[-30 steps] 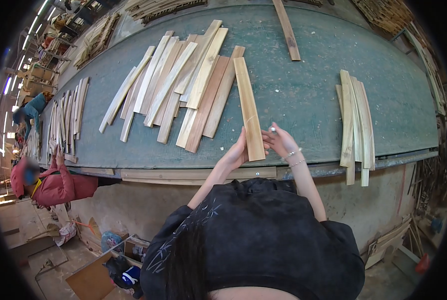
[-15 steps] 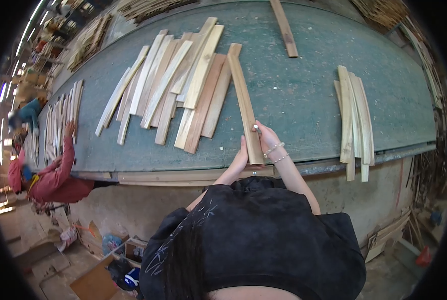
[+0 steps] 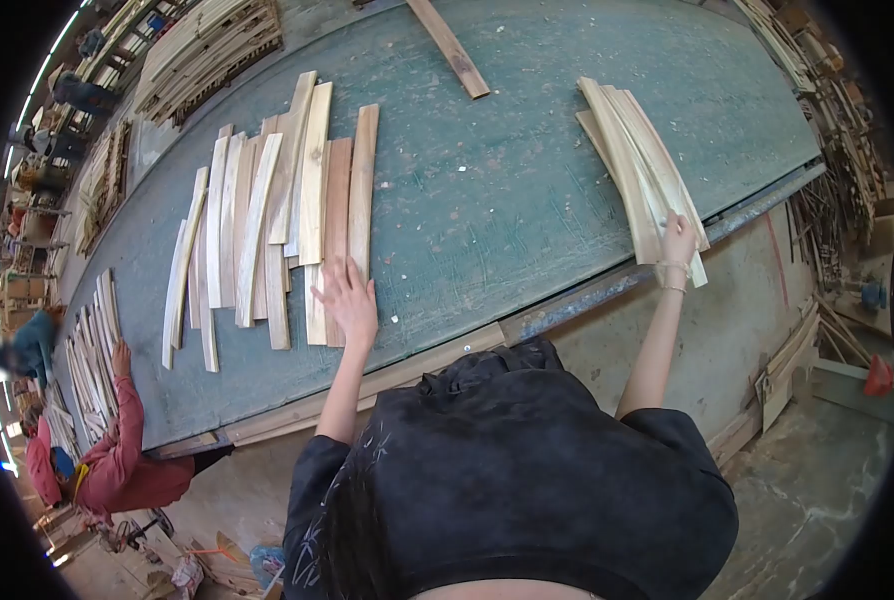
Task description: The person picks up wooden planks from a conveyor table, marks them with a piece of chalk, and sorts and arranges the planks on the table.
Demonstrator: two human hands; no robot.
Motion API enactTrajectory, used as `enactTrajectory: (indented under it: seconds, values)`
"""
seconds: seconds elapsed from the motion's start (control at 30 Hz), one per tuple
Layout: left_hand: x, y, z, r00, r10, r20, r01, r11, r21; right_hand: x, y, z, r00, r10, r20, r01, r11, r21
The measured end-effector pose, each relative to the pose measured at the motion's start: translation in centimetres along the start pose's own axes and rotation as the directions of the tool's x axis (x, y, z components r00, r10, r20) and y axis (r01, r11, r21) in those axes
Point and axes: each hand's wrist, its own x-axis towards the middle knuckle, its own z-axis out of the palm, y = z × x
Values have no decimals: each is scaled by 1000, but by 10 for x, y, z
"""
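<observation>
My left hand (image 3: 347, 302) lies with its fingers spread on the lower ends of the wooden slats at the right side of a large group. Under and beside it are a reddish slat (image 3: 337, 200) and a light brown slat (image 3: 363, 180). Farther right, my right hand (image 3: 678, 242) is at the lower end of a small pile of pale slats (image 3: 632, 150). Its fingers are curled closed, and what they grip is too small to make out. The slats of the large group (image 3: 227, 220) lie side by side, some overlapping.
The green table (image 3: 487, 200) has small chips on it. A lone brown slat (image 3: 452, 50) lies at its far side. At the left, a person in red (image 3: 117, 460) reaches toward more slats (image 3: 92, 350). Stacked wood (image 3: 207, 55) stands beyond the table, and loose wood lies far right.
The slat held between my hands is no longer there. My hands have parted, the left to the large group, the right to the small pile. The view has turned right.
</observation>
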Motion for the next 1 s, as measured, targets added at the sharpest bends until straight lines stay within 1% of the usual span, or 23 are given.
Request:
enactTrajectory:
  seconds: [0.03, 0.07, 0.1, 0.17, 0.2, 0.23, 0.27, 0.3, 0.33, 0.4, 0.43, 0.5, 0.53, 0.57, 0.6, 0.63, 0.67, 0.7, 0.77, 0.8, 0.87, 0.9, 1.0]
  values:
    - [4, -5, -2, 995, 92, 40, -94, 994, 56, -5, -3, -7, 993, 116, 18, -117, 988, 97]
    - [7, -10, -5, 989, 140, -46, -137, 989, 49, -10, -9, -10, 973, 223, 53, -229, 954, 195]
    - [10, -17, -12, 993, 112, -44, -109, 992, 66, -18, -14, -9, 968, 231, 100, -249, 935, 253]
    - [15, -37, -29, 985, 171, 34, -150, 931, -334, -33, -17, 5, 967, 187, 175, -232, 928, 292]
    - [16, -42, -35, 991, 133, 30, -76, 721, -688, -42, -28, 14, 964, 195, 179, -255, 863, 437]
    - [15, -41, -52, 979, 124, 160, 74, 515, -854, -46, -26, 28, 944, 192, 268, -292, 865, 408]
    - [14, -35, -67, 900, 151, 410, 390, 141, -910, -52, -41, 34, 931, 165, 326, -293, 869, 398]
    - [11, -23, -100, 829, 230, 509, 558, -289, -778, -62, -62, 38, 914, 143, 379, -297, 874, 384]
    - [9, -10, -127, 765, 352, 539, 617, -640, -458, -70, -81, 45, 896, 87, 435, -298, 843, 447]
    - [4, 5, -133, 680, 452, 577, 581, -813, -47, -88, -117, 64, 852, 24, 523, -371, 733, 571]
    - [-2, 11, -117, 679, 449, 580, 577, -815, -44, -94, -139, 65, 805, -37, 592, -399, 704, 587]
    - [-10, 20, -74, 740, 649, 177, 613, -759, 220, -103, -177, 66, 697, -129, 706, -486, 639, 596]
    - [-11, 25, -78, 732, 637, 240, 639, -765, 82, -106, -192, 69, 637, -161, 754, -541, 603, 586]
    - [-12, 30, -83, 733, 638, 237, 639, -765, 82, -111, -207, 71, 589, -164, 791, -630, 519, 578]
    - [-14, 35, -94, 685, 579, 442, 688, -714, -131, -116, -220, 73, 538, -173, 825, -712, 430, 555]
    - [-15, 40, -102, 640, 458, 617, 735, -599, -318, -121, -226, 82, 381, -231, 895, -851, 291, 438]
    - [-18, 45, -107, 624, 451, 638, 751, -573, -328, -126, -232, 89, 223, -313, 923, -947, 156, 282]
    - [-21, 49, -106, 626, 455, 633, 750, -574, -329, -134, -246, 87, 229, -312, 922, -945, 157, 287]
    - [-27, 57, -102, 554, 397, 732, 829, -344, -440, -148, -270, 79, 51, -312, 949, -999, -16, 49]
    - [-27, 61, -109, 556, 361, 749, 826, -337, -452, -149, -265, 89, 49, -309, 950, -999, -10, 48]
    - [-33, 66, -106, 581, 340, 739, 808, -346, -476, -155, -252, 126, 439, -64, 896, -884, 144, 444]
    - [-36, 68, -104, 608, 320, 726, 788, -348, -507, -153, -249, 132, 434, -65, 898, -886, 146, 439]
    - [-40, 68, -94, 587, 326, 741, 797, -396, -456, -146, -245, 147, 637, -106, 764, -695, 350, 628]
